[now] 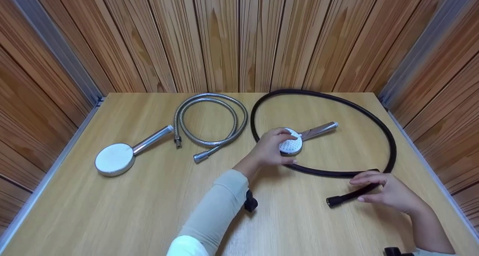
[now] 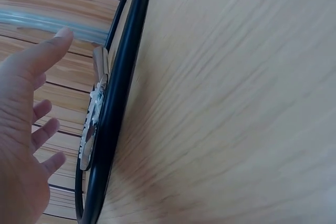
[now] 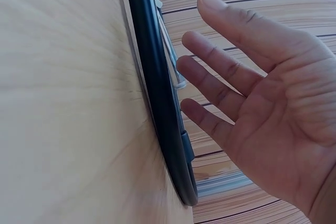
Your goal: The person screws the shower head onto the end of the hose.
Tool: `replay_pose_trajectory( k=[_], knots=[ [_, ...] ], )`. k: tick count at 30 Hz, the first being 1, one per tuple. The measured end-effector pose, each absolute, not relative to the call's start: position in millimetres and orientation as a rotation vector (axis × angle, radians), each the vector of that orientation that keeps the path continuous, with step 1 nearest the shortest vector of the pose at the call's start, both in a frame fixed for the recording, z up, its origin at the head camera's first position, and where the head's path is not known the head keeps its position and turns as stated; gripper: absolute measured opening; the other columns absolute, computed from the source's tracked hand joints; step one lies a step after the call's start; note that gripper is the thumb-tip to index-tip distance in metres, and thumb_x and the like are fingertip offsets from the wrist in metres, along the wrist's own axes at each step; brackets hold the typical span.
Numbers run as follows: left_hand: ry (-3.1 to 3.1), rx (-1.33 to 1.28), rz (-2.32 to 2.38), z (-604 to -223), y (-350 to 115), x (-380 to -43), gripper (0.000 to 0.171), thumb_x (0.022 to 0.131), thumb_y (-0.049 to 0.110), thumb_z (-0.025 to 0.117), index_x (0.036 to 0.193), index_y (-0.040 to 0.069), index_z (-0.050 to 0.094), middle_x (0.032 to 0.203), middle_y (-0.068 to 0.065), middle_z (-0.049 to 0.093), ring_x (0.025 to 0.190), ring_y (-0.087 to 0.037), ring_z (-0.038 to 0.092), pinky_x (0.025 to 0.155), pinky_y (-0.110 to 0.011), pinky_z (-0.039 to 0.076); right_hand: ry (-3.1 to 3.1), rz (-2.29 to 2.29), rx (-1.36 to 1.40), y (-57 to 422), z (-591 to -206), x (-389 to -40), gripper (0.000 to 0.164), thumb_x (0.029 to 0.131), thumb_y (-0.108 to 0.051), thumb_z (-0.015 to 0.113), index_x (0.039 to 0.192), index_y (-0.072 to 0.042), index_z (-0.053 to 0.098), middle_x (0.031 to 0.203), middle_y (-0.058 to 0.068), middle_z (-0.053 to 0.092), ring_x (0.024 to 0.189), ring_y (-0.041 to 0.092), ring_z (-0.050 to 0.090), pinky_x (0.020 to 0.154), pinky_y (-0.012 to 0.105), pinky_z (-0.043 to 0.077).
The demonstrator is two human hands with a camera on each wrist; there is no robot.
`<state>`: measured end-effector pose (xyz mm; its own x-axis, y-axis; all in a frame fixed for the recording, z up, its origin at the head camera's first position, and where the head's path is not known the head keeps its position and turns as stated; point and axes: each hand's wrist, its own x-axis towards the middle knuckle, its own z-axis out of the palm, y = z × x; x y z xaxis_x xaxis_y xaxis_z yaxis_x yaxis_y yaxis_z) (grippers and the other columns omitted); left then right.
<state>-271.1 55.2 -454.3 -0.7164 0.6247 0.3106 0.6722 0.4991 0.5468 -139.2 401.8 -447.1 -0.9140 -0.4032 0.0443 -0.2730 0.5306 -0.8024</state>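
The bench (image 1: 149, 211) holds everything. On it, to the right, the black hose (image 1: 391, 147) lies in a big loop. It looks bendy and may spring back, so a slow, low lift should be best. The silver hose (image 1: 245, 117) is coiled well apart on the left, and the big shower head (image 1: 114, 158) lies beyond it; both can be left alone for now. The small shower head (image 1: 293, 145) lies face up inside the black loop, its handle pointing right. The left hand (image 1: 272, 147) is over its round face, fingers loose, holding nothing. Curling them around the rim should make a firm grip. The right hand (image 1: 389, 194) is loose too, with its thumb and fingers on either side of the black hose; I cannot tell if they touch it. A pinch just behind the hose end (image 1: 334, 201) should leave its opening free and stop it flopping.
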Motion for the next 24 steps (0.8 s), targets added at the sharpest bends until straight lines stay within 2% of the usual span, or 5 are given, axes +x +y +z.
replay_pose_trajectory(
  k=[11,19,24],
  knots=[
    [-2.801,-1.067,-0.925,-454.8,64.0,-278.7,0.065,0.075,0.045,0.082,0.132,0.023,0.062,0.141,0.0,0.048,0.133,-0.018,0.039,0.11,-0.036,0.027,2.608,-1.315,-0.601,402.8,-451.3,-142.2,0.04,0.075,-0.008,0.082,0.113,-0.001,0.071,0.12,0.01,0.064,0.108,-0.002,0.053,0.088,0.015,0.041],
    [-2.831,-1.0,-0.809,-456.4,78.0,-290.0,0.068,0.073,0.049,0.082,0.133,0.025,0.062,0.144,-0.003,0.047,0.134,-0.022,0.039,0.11,-0.039,0.029,2.626,-1.304,-0.659,398.3,-455.2,-145.3,0.039,0.074,-0.008,0.083,0.111,-0.003,0.073,0.119,0.012,0.065,0.109,-0.003,0.052,0.089,0.011,0.036],
    [-2.891,-0.974,-0.699,-457.4,84.4,-294.6,0.071,0.073,0.055,0.079,0.135,0.027,0.06,0.147,-0.003,0.044,0.136,-0.022,0.037,0.109,-0.043,0.03,2.596,-1.328,-0.738,395.5,-456.8,-147.8,0.038,0.074,-0.005,0.082,0.11,-0.002,0.072,0.118,0.013,0.065,0.109,-0.002,0.053,0.089,0.012,0.038]
  ],
)
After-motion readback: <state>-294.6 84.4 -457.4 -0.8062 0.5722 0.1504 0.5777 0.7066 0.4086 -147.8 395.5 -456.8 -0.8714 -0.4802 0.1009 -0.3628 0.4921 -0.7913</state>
